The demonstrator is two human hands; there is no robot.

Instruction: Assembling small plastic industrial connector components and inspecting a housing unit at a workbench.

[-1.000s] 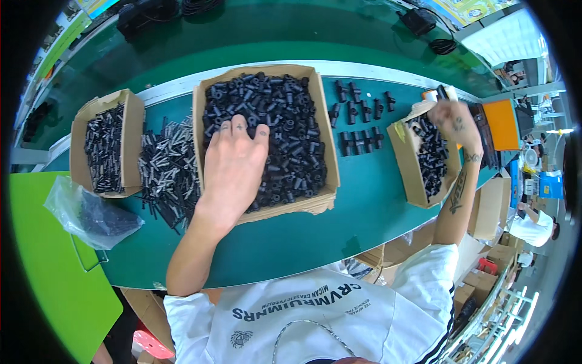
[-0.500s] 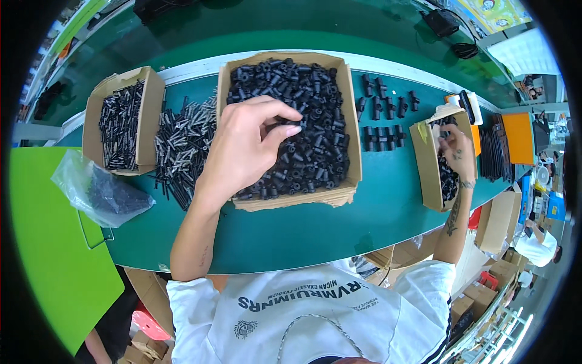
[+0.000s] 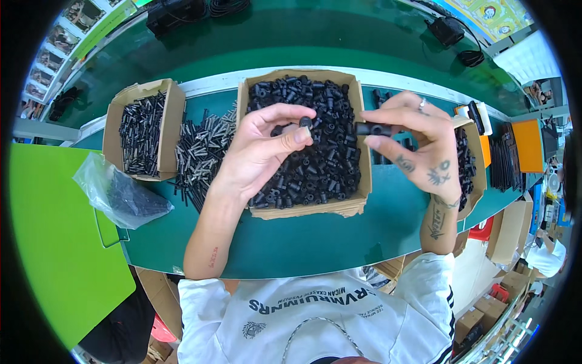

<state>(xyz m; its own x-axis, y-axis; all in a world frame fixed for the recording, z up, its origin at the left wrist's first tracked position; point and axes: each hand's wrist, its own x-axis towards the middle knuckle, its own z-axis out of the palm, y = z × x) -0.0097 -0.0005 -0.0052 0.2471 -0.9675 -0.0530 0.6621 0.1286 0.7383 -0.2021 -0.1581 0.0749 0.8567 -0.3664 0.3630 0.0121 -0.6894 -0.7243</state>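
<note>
Between thumb and forefinger, my left hand pinches a small black cylindrical part. It is above a cardboard box heaped with short black plastic fittings. My right hand is at that box's right edge, closed on a longer black tubular fitting held roughly level and pointing left toward the other part. The two held pieces are apart. Behind my right hand, rows of black fittings on the table are partly hidden.
To the left are a box of thin black pins, a loose pile of metal pins and a clear bag of dark parts. A narrow cardboard box stands right, near a stack of dark strips.
My right hand has come out of the narrow right box and moved left with a fitting. My left hand stays over the big box, its pinched part now easier to see.
</note>
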